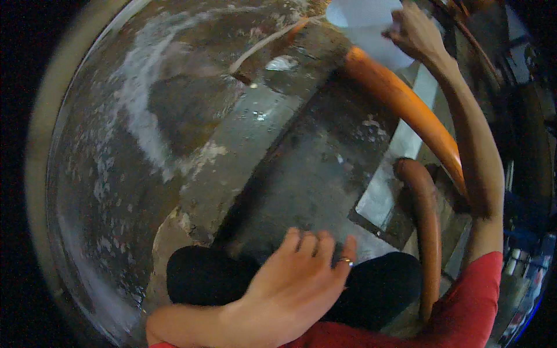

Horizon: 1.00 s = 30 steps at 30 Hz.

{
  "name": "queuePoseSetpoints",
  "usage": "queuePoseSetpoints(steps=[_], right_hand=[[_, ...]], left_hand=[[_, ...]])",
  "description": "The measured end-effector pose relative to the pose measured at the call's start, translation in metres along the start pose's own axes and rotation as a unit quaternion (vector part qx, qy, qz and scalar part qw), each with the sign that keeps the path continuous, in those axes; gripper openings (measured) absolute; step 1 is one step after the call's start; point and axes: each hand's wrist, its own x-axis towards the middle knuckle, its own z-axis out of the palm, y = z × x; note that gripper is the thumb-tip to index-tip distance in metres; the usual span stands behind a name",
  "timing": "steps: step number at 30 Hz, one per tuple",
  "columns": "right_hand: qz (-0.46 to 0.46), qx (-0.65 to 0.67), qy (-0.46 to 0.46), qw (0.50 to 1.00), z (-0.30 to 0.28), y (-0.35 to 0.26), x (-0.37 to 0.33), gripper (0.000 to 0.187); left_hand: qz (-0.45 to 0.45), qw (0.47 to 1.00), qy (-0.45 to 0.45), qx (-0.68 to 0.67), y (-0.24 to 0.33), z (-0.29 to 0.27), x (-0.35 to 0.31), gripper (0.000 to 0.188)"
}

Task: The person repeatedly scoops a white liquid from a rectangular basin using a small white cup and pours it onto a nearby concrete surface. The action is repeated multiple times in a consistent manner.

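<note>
At the top right my right hand (415,29) is closed on the edge of a pale bluish-white container (362,13), which looks like plastic. The top of the container runs out of the picture, so I cannot tell its full shape. A thick orange hose (415,113) curves from just under the container down along my right forearm. My left hand (299,267) hovers low in front of me over my dark-clad knees, back up, with its fingers apart and nothing in it. One of its fingers wears a ring (346,261).
A second, duller orange-brown hose (428,232) bends down beside my right knee. Flat grey metal strips (391,174) lie near it. A wet dark surface (197,104) with whitish streaks spreads on the left. A thin pale strip (264,43) lies on it, by a small shiny scrap (282,62).
</note>
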Motion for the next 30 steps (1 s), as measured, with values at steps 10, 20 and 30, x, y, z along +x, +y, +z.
queuePoseSetpoints(steps=[10,20,30], right_hand=[[0.214,0.224,-0.262,0.914,0.127,0.048,-0.364,0.046],[0.217,0.148,-0.488,0.832,0.327,-0.034,-0.500,0.030],[0.266,0.132,-0.506,0.810,0.418,-0.075,-0.488,0.031]], left_hand=[[-0.068,0.992,-0.107,-0.014,-0.003,-0.002,0.025,0.066],[-0.099,0.983,-0.155,-0.013,0.012,0.013,0.069,0.069],[-0.326,0.876,0.182,-0.305,-0.055,-0.010,-0.006,0.030]])
